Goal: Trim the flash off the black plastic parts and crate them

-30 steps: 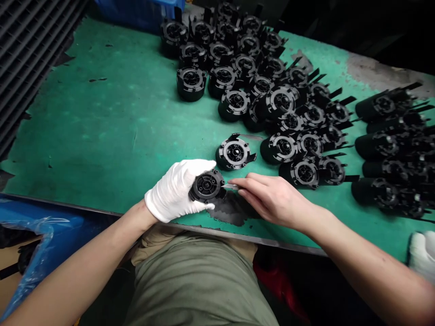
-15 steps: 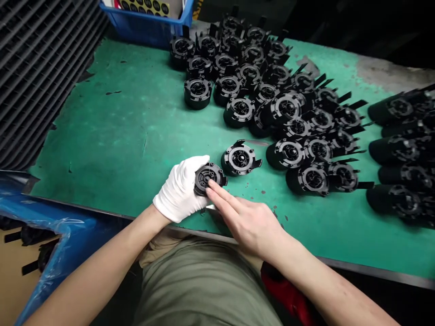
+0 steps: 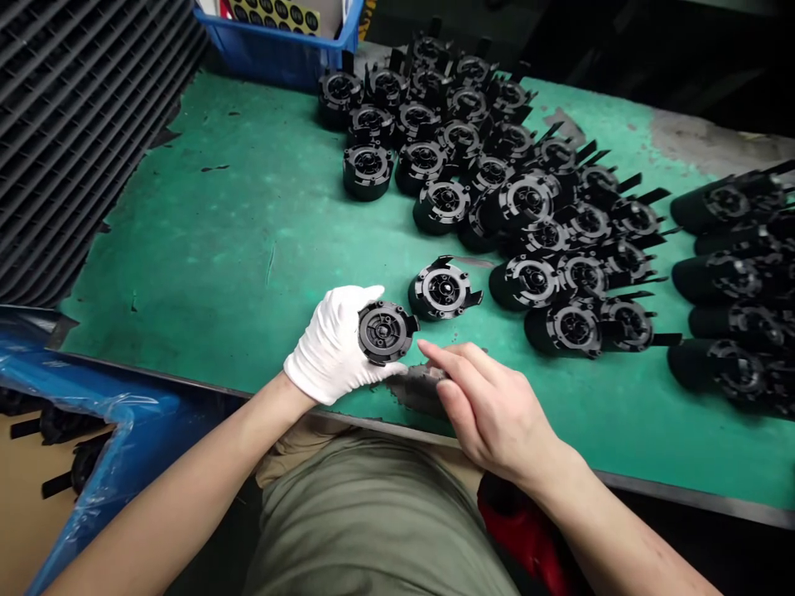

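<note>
My left hand (image 3: 339, 346), in a white glove, is wrapped round the side of a round black plastic housing (image 3: 383, 333), whose ringed face is turned up. Bare and ungloved, my right hand (image 3: 493, 401) hovers just to the right, clear of the housing. Its index finger is stretched out and the thumb stands apart; nothing shows between them. Right behind the held part, a similar black housing (image 3: 443, 288) with a shiny centre and side tabs stands by itself on the green tabletop (image 3: 204, 273).
Several more black housings (image 3: 440, 203) stand in a cluster at the back middle, and others (image 3: 714, 277) lie on the right. A blue bin (image 3: 273, 54) with a sheet of round stickers (image 3: 279, 15) is at the back. Stacked black grid trays (image 3: 80, 141) fill the left.
My right hand has lifted its fingers off the housing's face and drawn back to the right. My left hand still grips the housing, which has shifted very slightly in view.
</note>
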Demonstrator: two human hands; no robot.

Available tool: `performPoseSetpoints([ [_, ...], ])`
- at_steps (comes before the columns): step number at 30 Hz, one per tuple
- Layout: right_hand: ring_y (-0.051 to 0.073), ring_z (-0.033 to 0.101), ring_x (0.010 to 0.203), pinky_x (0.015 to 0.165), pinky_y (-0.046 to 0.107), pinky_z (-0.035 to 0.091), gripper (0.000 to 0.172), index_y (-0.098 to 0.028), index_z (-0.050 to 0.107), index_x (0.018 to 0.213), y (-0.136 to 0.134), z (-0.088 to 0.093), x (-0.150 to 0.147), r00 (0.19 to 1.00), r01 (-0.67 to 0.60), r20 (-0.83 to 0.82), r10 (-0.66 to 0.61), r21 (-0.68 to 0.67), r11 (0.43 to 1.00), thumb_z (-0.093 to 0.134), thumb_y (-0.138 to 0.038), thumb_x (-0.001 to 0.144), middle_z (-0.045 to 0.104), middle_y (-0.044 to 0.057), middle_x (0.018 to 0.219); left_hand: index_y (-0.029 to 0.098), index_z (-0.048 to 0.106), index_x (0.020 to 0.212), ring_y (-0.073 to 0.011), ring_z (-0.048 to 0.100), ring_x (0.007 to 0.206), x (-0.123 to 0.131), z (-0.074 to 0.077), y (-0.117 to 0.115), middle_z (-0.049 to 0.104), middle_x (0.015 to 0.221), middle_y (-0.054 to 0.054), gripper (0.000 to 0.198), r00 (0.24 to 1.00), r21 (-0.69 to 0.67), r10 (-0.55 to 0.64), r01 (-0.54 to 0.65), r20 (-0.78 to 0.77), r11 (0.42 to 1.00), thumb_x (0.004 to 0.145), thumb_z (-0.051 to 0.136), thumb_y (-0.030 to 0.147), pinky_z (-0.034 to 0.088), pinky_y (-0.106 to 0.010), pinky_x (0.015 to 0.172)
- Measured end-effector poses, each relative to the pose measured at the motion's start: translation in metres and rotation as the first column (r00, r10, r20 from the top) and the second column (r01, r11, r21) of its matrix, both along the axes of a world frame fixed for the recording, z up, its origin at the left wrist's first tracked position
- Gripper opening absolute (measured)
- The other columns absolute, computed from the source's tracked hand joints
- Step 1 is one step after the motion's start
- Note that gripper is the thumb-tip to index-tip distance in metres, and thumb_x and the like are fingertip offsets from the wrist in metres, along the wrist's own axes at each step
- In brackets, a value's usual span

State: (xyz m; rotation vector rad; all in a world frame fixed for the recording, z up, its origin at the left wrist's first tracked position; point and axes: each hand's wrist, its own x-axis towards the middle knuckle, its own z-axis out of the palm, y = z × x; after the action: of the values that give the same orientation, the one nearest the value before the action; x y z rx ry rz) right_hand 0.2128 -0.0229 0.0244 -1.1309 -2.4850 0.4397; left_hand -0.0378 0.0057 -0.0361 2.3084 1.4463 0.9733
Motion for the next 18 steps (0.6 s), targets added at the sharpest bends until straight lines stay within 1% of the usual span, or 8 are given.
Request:
performPoseSetpoints([
  [2,0.019,0.063,0.082,0.072,0.031,0.052,0.034,-0.011,0.059,0.139,0.003,0.0,0.004,0.994,0.038,0.104,-0.039,0.015,0.999,0.045,-0.022,0.11,0.067,0.008,0.093,0.016,0.045,0.148,-0.0385,0.064,0.118,0.0,0.0,0.001,0.061,0.127,-0.018,0.116,1.0,0.0,-0.001,0.001,-0.028,1.0,0.064,0.078,0.09,0.054,-0.053,0.104],
  [4,0.019,0.06,0.078,0.069,0.031,0.048,0.03,-0.011,0.062,0.134,0.007,-0.003,0.005,0.976,0.045,0.21,-0.06,0.076,0.996,0.047,-0.022,0.11,0.065,0.005,0.086,0.015,0.049,0.144,-0.0382,0.064,0.116,0.0,0.0,0.002,0.062,0.124,-0.018,0.112,0.999,-0.004,-0.015,0.015,-0.037,1.0,0.065,0.077,0.09,0.054,-0.052,0.102],
  [7,0.018,0.059,0.077,0.065,0.03,0.043,0.029,-0.013,0.062,0.135,0.013,-0.007,0.003,0.952,0.034,0.296,-0.082,0.165,0.986,0.05,-0.023,0.11,0.065,0.003,0.085,0.015,0.047,0.142,-0.0379,0.065,0.12,0.0,0.001,0.002,0.062,0.129,-0.019,0.106,0.999,-0.026,-0.039,0.039,-0.013,0.999,0.069,0.081,0.084,0.054,-0.051,0.103],
  [9,0.017,0.058,0.073,0.06,0.031,0.038,0.031,-0.014,0.061,0.137,0.015,-0.007,0.002,0.932,0.029,0.349,-0.102,0.207,0.978,0.051,-0.021,0.109,0.064,0.003,0.084,0.015,0.045,0.144,-0.0379,0.066,0.121,-0.001,0.001,0.001,0.063,0.132,-0.019,0.104,0.999,-0.058,-0.051,0.051,-0.006,0.997,0.071,0.083,0.079,0.053,-0.05,0.103],
  [12,0.016,0.055,0.067,0.055,0.033,0.031,0.036,-0.012,0.06,0.14,0.015,-0.002,0.001,0.896,0.01,0.431,-0.104,0.214,0.977,0.052,-0.014,0.105,0.063,0.002,0.085,0.017,0.043,0.145,-0.037,0.068,0.121,0.0,0.003,0.0,0.066,0.134,-0.018,0.1,0.998,-0.096,-0.064,0.063,-0.009,0.993,0.073,0.086,0.071,0.053,-0.048,0.103],
  [15,0.016,0.053,0.066,0.053,0.035,0.029,0.037,-0.011,0.061,0.137,0.013,0.003,-0.001,0.882,-0.02,0.463,-0.087,0.222,0.975,0.053,-0.008,0.1,0.061,0.003,0.084,0.017,0.043,0.144,-0.0361,0.069,0.119,0.001,0.004,0.0,0.067,0.132,-0.018,0.096,0.998,-0.094,-0.055,0.055,0.0,0.994,0.074,0.086,0.068,0.052,-0.047,0.102],
  [18,0.018,0.053,0.068,0.055,0.036,0.031,0.037,-0.009,0.061,0.133,0.011,0.005,-0.003,0.87,-0.05,0.487,-0.072,0.233,0.971,0.052,-0.004,0.097,0.059,0.003,0.082,0.016,0.045,0.141,-0.0362,0.07,0.115,0.002,0.004,0.001,0.068,0.129,-0.018,0.094,0.999,-0.077,-0.051,0.052,0.006,0.996,0.075,0.085,0.07,0.053,-0.046,0.099],
])
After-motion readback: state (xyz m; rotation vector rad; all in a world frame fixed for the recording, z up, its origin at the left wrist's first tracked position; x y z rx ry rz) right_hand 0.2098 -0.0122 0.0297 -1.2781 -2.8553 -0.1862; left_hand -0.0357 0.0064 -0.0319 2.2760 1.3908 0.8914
